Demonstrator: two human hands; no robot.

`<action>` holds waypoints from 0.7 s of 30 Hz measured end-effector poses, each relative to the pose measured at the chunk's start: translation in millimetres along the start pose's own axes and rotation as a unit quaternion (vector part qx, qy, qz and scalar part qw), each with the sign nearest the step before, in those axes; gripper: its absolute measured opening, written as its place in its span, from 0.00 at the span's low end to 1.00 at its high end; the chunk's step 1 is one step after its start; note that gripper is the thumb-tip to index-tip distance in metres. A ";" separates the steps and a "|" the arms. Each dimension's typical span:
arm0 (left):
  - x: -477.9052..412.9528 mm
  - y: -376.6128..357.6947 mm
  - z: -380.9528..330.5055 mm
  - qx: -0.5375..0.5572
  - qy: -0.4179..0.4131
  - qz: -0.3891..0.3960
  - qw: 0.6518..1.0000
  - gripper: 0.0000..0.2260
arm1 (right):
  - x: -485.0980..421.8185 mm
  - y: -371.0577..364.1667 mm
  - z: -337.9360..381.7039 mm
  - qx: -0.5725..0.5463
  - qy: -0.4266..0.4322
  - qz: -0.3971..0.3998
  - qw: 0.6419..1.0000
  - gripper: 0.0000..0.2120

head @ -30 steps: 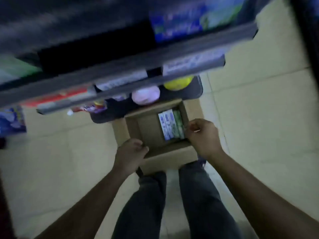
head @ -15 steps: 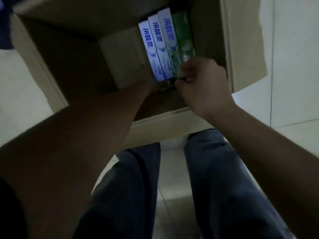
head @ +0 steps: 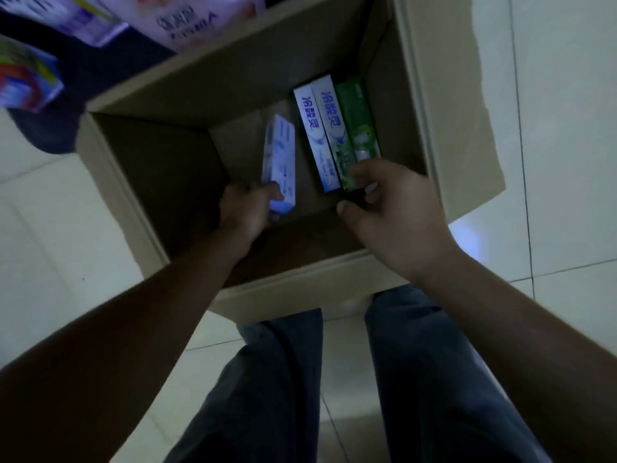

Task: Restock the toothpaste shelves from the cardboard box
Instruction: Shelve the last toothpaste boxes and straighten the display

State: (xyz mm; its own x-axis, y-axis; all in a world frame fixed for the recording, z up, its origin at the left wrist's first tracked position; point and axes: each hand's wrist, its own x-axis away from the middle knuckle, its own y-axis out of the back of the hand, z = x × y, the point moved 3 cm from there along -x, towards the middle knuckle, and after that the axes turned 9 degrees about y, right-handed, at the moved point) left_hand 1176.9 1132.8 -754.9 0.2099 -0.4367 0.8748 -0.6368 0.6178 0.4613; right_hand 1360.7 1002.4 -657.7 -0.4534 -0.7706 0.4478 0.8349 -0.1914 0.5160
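Box floor [head: 305, 195] shows between carton [head: 278, 158] in left hand [head: 248, 212] and row [head: 334, 128].

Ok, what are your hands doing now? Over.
Left hand grips white-blue toothpaste carton, tilted apart from row. Right hand on green carton, grip unclear. Nothing blocking cardboard box.

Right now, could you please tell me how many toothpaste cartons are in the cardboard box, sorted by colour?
White-and-blue toothpaste cartons: 3, a tilted one gripped by the left hand and two lying side by side.
Green toothpaste carton: 1, with the right hand at its near end.
Total: 4
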 end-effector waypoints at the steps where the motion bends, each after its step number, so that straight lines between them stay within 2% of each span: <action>1: 18.9 13.7 -2.4 0.019 0.006 0.037 0.999 0.15 | 1.5 -1.0 8.2 -0.002 0.021 0.016 1.000 0.24; 4: 78.8 45.8 -9.2 0.029 0.018 0.111 0.993 0.14 | 10.0 -13.5 36.6 0.037 0.101 0.111 0.988 0.40; 6: 115.3 55.3 -14.6 0.019 -0.006 0.135 0.991 0.13 | 17.9 -20.9 52.8 0.100 0.139 0.140 0.975 0.42; 9: 148.9 54.6 -25.0 0.002 -0.051 0.186 0.981 0.06 | 28.9 -17.0 61.3 0.124 0.187 0.056 0.973 0.31; 11: 143.4 55.2 -33.7 0.011 -0.066 0.203 0.977 0.09 | 36.2 -6.6 56.7 0.085 0.177 -0.029 0.980 0.25; 13: 119.3 52.5 -42.5 0.022 -0.095 0.169 0.981 0.12 | 42.5 3.6 45.4 0.023 0.124 -0.078 0.989 0.22; 15: 83.5 39.1 -50.9 0.004 -0.140 0.094 0.986 0.07 | 49.2 11.2 31.5 -0.036 0.055 -0.095 0.993 0.21; 16: 62.9 28.7 -55.0 -0.040 -0.174 0.045 0.983 0.03 | 52.7 14.0 25.6 -0.055 0.034 -0.103 0.993 0.20; 17: 44.5 16.7 -60.0 -0.118 -0.229 0.003 0.966 0.06 | 55.8 16.1 20.0 -0.070 0.021 -0.115 0.991 0.20; 18: 26.8 1.7 -65.2 -0.216 -0.297 -0.023 0.930 0.13 | 58.6 17.6 15.0 -0.082 0.009 -0.128 0.988 0.19; 21: -19.1 -41.1 -78.3 -0.432 -0.448 -0.056 0.781 0.31 | 62.8 21.0 4.3 -0.095 0.014 -0.172 0.980 0.18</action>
State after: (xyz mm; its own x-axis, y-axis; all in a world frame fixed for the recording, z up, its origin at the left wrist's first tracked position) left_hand 1257.1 1166.9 -778.9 -0.6209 -0.5628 0.5457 0.1684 0.5841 0.7940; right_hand 1348.5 952.6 -615.7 -0.7117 -0.6565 0.2499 0.6786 -0.5505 0.4863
